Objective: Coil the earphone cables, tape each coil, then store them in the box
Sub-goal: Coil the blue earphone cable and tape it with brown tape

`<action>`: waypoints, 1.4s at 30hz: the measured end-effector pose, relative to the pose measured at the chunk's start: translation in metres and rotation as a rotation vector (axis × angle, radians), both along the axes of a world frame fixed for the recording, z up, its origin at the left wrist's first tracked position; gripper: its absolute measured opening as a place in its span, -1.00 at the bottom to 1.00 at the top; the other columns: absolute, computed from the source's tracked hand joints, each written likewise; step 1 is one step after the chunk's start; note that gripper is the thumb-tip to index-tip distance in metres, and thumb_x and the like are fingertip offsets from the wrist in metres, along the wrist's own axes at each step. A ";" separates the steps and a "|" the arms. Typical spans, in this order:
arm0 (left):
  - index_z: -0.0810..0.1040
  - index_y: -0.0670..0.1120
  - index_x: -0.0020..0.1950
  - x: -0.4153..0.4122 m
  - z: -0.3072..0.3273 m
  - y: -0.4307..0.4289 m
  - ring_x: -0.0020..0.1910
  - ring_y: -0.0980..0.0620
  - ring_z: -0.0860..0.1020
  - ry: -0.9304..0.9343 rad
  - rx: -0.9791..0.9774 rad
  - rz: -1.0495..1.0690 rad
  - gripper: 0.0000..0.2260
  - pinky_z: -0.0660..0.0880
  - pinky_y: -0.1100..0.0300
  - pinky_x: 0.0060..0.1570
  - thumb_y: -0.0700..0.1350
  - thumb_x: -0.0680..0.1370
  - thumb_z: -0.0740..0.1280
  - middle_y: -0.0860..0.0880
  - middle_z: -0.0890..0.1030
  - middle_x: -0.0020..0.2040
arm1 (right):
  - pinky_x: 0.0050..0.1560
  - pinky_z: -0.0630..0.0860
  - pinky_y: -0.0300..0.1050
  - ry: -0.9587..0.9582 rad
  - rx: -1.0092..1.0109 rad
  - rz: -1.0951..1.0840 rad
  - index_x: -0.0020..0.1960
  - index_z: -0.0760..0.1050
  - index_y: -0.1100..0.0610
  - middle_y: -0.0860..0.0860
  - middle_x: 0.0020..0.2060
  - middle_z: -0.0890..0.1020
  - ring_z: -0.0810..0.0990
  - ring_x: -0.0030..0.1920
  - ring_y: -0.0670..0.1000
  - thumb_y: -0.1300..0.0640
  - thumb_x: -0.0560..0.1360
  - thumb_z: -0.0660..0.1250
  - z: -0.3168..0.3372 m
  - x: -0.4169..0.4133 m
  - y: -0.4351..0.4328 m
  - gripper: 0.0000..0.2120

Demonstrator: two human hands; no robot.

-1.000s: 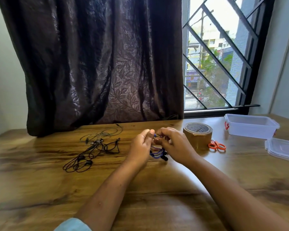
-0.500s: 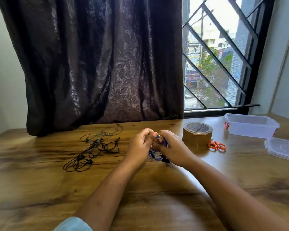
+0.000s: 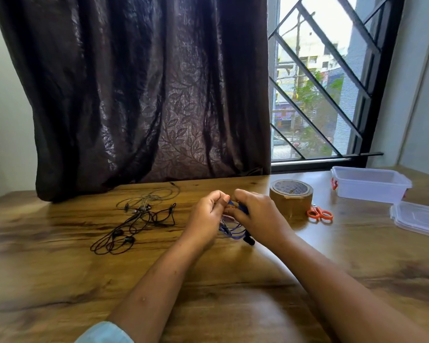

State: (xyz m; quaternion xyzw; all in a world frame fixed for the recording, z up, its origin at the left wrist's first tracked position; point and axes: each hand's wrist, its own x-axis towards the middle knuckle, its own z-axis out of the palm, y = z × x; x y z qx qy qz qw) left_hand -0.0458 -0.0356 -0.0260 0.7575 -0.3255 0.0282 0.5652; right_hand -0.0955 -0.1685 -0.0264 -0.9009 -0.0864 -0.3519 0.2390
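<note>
Both hands meet above the middle of the wooden table (image 3: 60,268) and hold a coil of blue earphone cable (image 3: 232,231) between them. My left hand (image 3: 206,219) grips the coil's left side with curled fingers. My right hand (image 3: 258,216) curls over its right side; a black earbud hangs out below it. Loose black earphones (image 3: 131,231) and a grey pair (image 3: 149,198) lie tangled to the left. A roll of brown tape (image 3: 291,198) stands just right of my hands. The clear plastic box (image 3: 369,184) sits open at the far right.
Small orange-handled scissors (image 3: 320,214) lie between the tape and the box. The box's clear lid (image 3: 419,219) rests at the right edge. A dark curtain (image 3: 146,95) hangs behind the table, with a barred window (image 3: 320,82) to its right.
The hands have kept working the blue coil in place, shifting slightly; my right hand has turned further over the coil. Nothing else on the table has moved.
</note>
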 end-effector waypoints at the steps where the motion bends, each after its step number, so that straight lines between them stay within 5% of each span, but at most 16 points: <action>1: 0.49 -0.08 -0.17 0.001 0.000 0.000 -0.29 0.04 0.63 0.014 -0.005 -0.002 -0.76 0.55 -0.09 -0.11 -0.03 0.63 0.17 0.04 0.60 -0.31 | -0.38 0.27 -0.33 -0.007 -0.001 -0.002 -0.32 0.23 -0.10 -0.21 -0.44 0.36 0.38 -0.42 -0.22 0.08 0.48 0.40 0.001 0.000 0.001 -0.63; 3: 0.48 -0.11 -0.15 0.001 -0.001 0.002 -0.28 -0.01 0.66 0.025 0.000 0.008 -0.77 0.56 -0.12 -0.11 -0.03 0.63 0.16 -0.01 0.63 -0.28 | -0.40 0.28 -0.32 -0.011 0.002 -0.008 -0.34 0.21 -0.13 -0.21 -0.46 0.36 0.38 -0.43 -0.21 0.06 0.48 0.40 0.001 0.000 0.001 -0.61; 7: 0.47 -0.15 -0.12 0.002 -0.002 0.002 -0.29 0.01 0.67 0.000 0.036 0.043 -0.76 0.57 -0.09 -0.17 -0.04 0.63 0.17 -0.10 0.66 -0.21 | -0.32 0.50 -0.09 0.014 -0.019 -0.026 -0.13 0.46 0.03 -0.15 -0.36 0.53 0.54 -0.34 -0.09 0.01 0.52 0.33 -0.001 -0.001 0.000 -0.88; 12: 0.46 -0.15 -0.12 0.003 -0.001 0.002 -0.28 0.03 0.67 -0.018 0.032 0.049 -0.76 0.60 0.05 -0.24 -0.03 0.63 0.16 -0.07 0.67 -0.19 | -0.28 0.55 0.00 0.014 0.011 -0.005 -0.11 0.53 0.04 -0.11 -0.30 0.62 0.59 -0.29 -0.07 0.06 0.56 0.24 -0.003 0.001 -0.001 -0.86; 17: 0.42 -0.16 -0.11 0.002 -0.001 0.003 -0.24 0.01 0.65 -0.012 -0.006 0.031 -0.79 0.55 0.28 -0.34 -0.08 0.64 0.14 -0.09 0.64 -0.19 | -0.17 0.52 -0.16 0.140 0.316 0.131 -0.17 0.62 0.10 -0.06 -0.29 0.66 0.60 -0.24 -0.09 0.19 0.55 0.31 -0.001 0.005 0.001 -0.84; 21: 0.42 -0.10 -0.10 0.003 -0.001 0.003 -0.21 0.04 0.65 -0.018 0.019 0.028 -0.81 0.61 0.14 -0.23 -0.04 0.64 0.14 -0.04 0.65 -0.19 | -0.14 0.56 -0.26 0.195 0.612 0.199 -0.08 0.67 0.15 -0.03 -0.27 0.69 0.65 -0.21 -0.11 0.27 0.54 0.31 0.003 0.003 0.005 -0.85; 24: 0.43 -0.07 -0.10 0.002 -0.002 0.004 -0.23 0.13 0.64 -0.016 0.028 0.023 -0.82 0.56 0.17 -0.21 -0.03 0.63 0.14 0.01 0.66 -0.22 | -0.15 0.58 -0.18 0.223 0.831 0.246 -0.13 0.66 0.17 0.08 -0.28 0.70 0.67 -0.24 -0.03 0.28 0.49 0.37 0.003 0.002 0.003 -0.90; 27: 0.43 -0.07 -0.03 0.003 -0.003 0.004 -0.26 0.01 0.64 0.111 0.004 -0.007 -0.88 0.60 0.04 -0.28 -0.04 0.61 0.20 -0.06 0.68 -0.13 | -0.07 0.59 0.01 0.198 0.967 0.194 -0.16 0.63 0.15 0.15 -0.26 0.70 0.67 -0.22 0.08 0.26 0.45 0.43 0.001 0.005 -0.003 -0.95; 34: 0.40 -0.14 0.06 0.005 -0.007 0.003 -0.33 0.07 0.60 0.369 -0.138 -0.052 -0.90 0.61 0.10 -0.25 -0.26 0.57 0.26 -0.12 0.62 -0.19 | -0.09 0.58 -0.02 0.323 1.018 0.065 -0.12 0.52 0.08 0.11 -0.18 0.68 0.67 -0.14 0.07 0.29 0.48 0.35 -0.011 0.013 -0.018 -0.88; 42: 0.56 -0.20 0.05 0.013 -0.014 0.002 -0.04 -0.07 0.63 0.377 -0.078 0.110 -0.87 0.59 0.31 -0.27 -0.32 0.52 0.33 -0.17 0.62 0.00 | -0.18 0.59 -0.16 0.411 0.966 0.035 -0.03 0.61 0.15 0.09 -0.16 0.70 0.69 -0.21 -0.02 0.13 0.55 0.32 -0.012 0.015 -0.027 -0.88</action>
